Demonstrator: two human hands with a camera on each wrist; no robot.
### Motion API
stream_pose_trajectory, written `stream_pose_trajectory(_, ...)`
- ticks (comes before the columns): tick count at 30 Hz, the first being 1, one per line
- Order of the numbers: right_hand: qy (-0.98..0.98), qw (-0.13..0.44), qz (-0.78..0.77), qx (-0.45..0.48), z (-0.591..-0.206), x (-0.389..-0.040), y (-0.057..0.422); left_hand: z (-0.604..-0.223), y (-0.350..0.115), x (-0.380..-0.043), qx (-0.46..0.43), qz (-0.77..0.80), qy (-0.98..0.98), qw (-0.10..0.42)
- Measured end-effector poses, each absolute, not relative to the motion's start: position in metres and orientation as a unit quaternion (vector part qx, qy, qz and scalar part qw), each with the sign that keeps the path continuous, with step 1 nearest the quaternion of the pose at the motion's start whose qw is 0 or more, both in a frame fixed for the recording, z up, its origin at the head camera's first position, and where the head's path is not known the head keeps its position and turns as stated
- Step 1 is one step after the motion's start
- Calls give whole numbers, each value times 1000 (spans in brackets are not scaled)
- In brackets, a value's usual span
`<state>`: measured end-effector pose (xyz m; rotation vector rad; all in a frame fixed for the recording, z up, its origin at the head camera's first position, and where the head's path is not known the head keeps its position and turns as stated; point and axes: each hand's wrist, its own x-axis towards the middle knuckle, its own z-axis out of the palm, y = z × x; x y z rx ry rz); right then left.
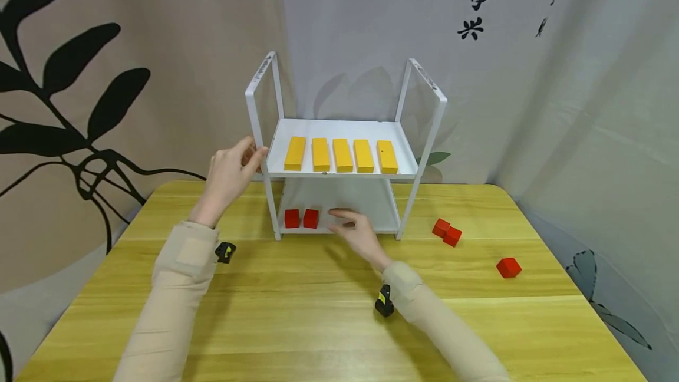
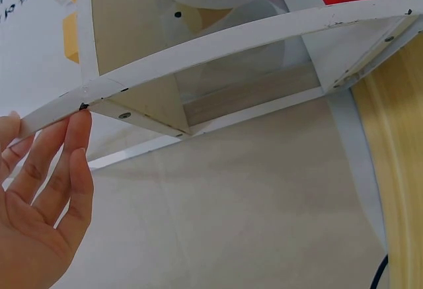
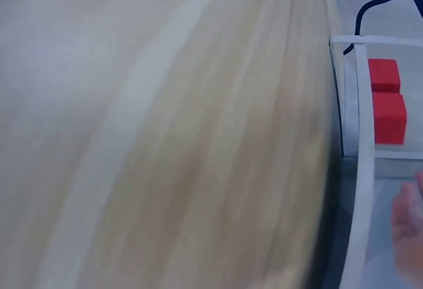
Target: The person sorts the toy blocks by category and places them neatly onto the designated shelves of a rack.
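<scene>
Currently: hands at rack, cubes half loaded

Left hand [image 1: 229, 177] steadies the rack [image 1: 258, 84] at its left post, fingers straight, touching only. Right hand [image 1: 356, 231] reaches into the lower shelf just right of the two red cubes [image 1: 301, 218]; whether it holds anything is hidden.

Risk: a shove on the post could slide the light rack, shifting cubes and bars.

Count: 5 yellow bars [image 1: 342, 155] on the top shelf, 2 cubes shelved, 3 loose cubes [image 1: 447, 232] on the tabletop [image 1: 297, 317], right.
</scene>
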<state>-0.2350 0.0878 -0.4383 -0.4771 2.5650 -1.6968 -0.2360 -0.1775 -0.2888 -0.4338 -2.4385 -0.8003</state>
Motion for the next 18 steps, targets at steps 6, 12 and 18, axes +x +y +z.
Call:
stream_pose_trajectory(6,827,11,-537,-168,-431,-224,123,-288,-178,-236,-158,-296,-904,264)
stream_pose_trajectory(12,833,-16,-514,-203,-427,-219,168,-288,-178,-236,-161,-293,-904,268)
stream_pose_trajectory(18,844,-7,-494,-209,-417,-216,215,-288,-178,-236,-163,-294,-903,269)
